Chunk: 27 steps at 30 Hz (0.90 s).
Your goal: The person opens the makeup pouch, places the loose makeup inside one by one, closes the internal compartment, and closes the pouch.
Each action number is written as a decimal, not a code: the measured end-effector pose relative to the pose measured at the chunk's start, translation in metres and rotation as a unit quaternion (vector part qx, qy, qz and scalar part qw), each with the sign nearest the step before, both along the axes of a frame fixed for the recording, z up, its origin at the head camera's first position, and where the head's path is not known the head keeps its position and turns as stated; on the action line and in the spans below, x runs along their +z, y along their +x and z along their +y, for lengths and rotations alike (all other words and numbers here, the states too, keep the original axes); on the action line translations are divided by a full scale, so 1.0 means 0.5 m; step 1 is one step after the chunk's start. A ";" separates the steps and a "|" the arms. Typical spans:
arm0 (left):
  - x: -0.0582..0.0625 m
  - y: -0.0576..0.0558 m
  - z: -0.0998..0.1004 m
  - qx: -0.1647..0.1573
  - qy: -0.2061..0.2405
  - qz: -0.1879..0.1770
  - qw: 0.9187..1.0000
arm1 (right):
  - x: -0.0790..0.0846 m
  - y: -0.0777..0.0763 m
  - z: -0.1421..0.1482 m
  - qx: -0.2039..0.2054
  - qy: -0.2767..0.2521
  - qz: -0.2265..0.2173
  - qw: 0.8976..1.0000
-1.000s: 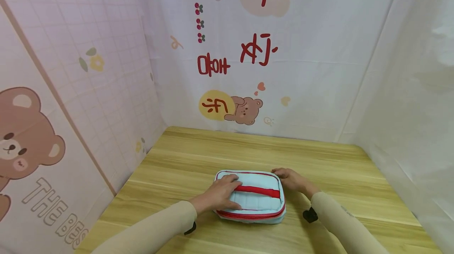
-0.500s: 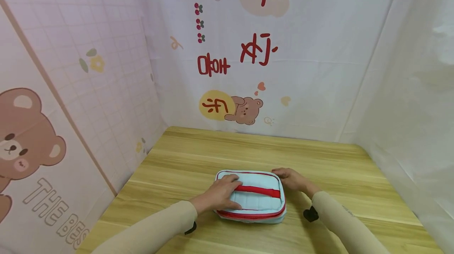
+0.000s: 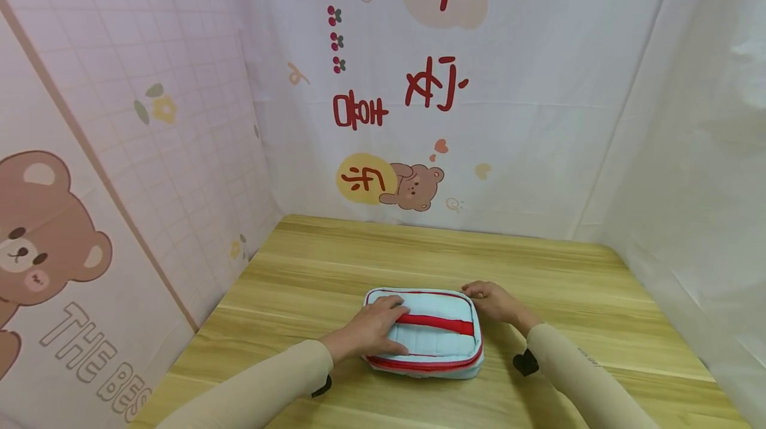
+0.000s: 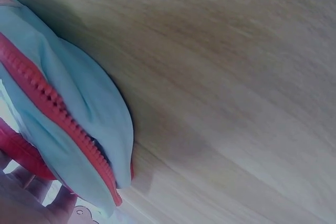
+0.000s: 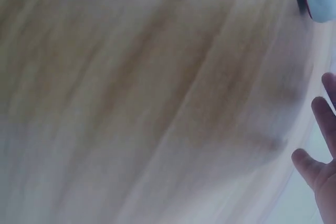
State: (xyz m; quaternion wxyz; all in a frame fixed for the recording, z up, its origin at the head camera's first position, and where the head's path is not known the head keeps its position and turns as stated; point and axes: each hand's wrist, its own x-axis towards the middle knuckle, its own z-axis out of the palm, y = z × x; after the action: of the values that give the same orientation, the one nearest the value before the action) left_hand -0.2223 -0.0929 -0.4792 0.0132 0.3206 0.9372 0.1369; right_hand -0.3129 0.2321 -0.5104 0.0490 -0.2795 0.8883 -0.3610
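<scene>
A pale blue zippered pouch [image 3: 431,342] with red piping lies flat on the wooden table, its red strap handle [image 3: 439,324] running across the top. My left hand [image 3: 374,326] rests over the pouch's left end, fingers on top near the strap and thumb toward the front edge. In the left wrist view, the chunky red zipper [image 4: 60,116] runs along the side of the pouch. My right hand [image 3: 493,302] is at the pouch's far right corner. Its fingers are extended and spread in the right wrist view, apart from the pouch, with nothing between them.
The wooden table [image 3: 335,249] extends around the pouch on all sides. White printed cloth [image 3: 509,116] hangs behind the table and along both its sides. A dark band [image 3: 525,362] is at my right wrist.
My right hand has shifted very slightly away from the pouch's far right corner. The left hand and the pouch stay almost in place.
</scene>
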 end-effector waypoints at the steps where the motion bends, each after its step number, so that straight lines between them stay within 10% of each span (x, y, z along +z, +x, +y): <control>1: 0.001 0.000 0.000 0.000 0.001 0.000 1.000 | 0.003 0.001 0.002 -0.005 0.011 0.009 1.000; 27: 0.020 0.005 0.015 0.012 -0.036 0.000 0.999 | 0.026 0.030 0.036 -0.003 0.108 0.167 0.980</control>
State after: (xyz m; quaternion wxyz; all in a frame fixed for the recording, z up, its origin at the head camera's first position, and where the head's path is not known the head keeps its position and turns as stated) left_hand -0.2199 -0.0854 -0.4691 0.0227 0.3085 0.9454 0.1031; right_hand -0.2979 0.2498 -0.4975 -0.0710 -0.3263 0.9186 -0.2114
